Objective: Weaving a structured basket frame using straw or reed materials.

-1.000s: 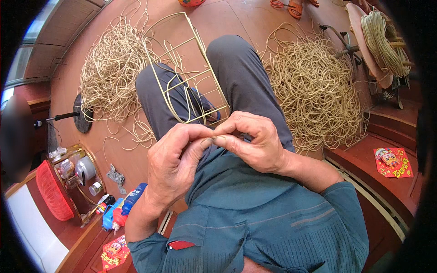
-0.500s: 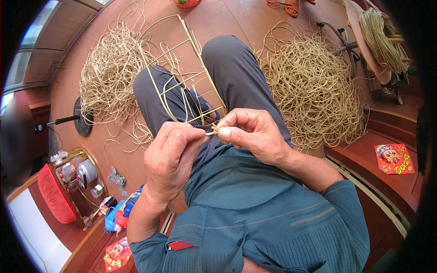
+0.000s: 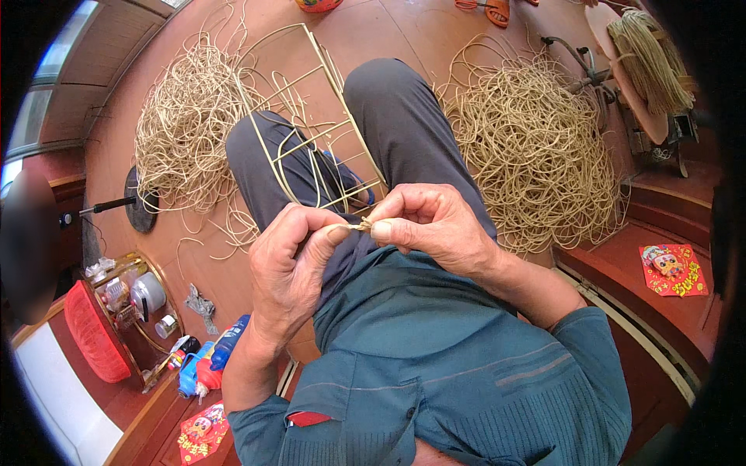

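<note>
My left hand (image 3: 291,268) and my right hand (image 3: 426,225) meet above my lap, fingertips pinched together on a thin pale cane strand (image 3: 360,226). Both hands grip that same strand at one spot. Just beyond them a frame of pale cane rods (image 3: 311,140) rests across my grey-trousered knees, reaching out over the floor. The strand's far end is hidden behind my fingers.
Loose heaps of cane lie on the reddish floor, one at the left (image 3: 186,124) and a larger one at the right (image 3: 536,155). A round tray with small tins (image 3: 132,303), plastic bottles (image 3: 210,365) and a red cushion (image 3: 93,334) sit at my left. A bundle of fibres (image 3: 649,54) lies on a stool at the far right.
Both hands have stayed pinched together on the strand, shifting slightly; the right thumb now presses further forward on it. The frame on my knees has not moved.
</note>
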Available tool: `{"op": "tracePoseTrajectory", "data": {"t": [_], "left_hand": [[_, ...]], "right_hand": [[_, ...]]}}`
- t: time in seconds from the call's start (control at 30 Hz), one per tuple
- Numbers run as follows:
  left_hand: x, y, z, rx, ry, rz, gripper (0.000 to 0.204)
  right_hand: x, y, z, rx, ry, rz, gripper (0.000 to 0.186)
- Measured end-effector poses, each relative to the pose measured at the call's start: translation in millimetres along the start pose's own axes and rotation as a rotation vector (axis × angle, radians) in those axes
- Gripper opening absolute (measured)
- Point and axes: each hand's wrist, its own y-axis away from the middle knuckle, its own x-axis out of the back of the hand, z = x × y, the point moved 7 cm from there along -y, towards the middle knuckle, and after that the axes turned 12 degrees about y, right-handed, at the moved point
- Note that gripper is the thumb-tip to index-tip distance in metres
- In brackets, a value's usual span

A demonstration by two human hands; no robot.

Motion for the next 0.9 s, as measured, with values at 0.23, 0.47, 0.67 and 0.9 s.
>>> {"op": "tracePoseTrajectory", "data": {"t": [0.23, 0.47, 0.67, 0.9], "left_hand": [[-4, -3, 1, 0.131, 0.018, 0.015, 0.017], [-5, -4, -4, 0.250, 0.056, 0.014, 0.021], [-10, -8, -8, 0.244, 0.135, -0.025, 0.024], [-15, -18, 7, 0.054, -0.021, -0.196, 0.017]], "right_hand": [[0, 0, -2, 0.008, 0.046, -0.006, 0.014], [-1, -1, -4, 0.017, 0.030, -0.018, 0.014], [1, -2, -5, -0.003, 0.068, -0.022, 0.015], [1, -3, 0, -0.067, 0.106, -0.043, 0.023]]}}
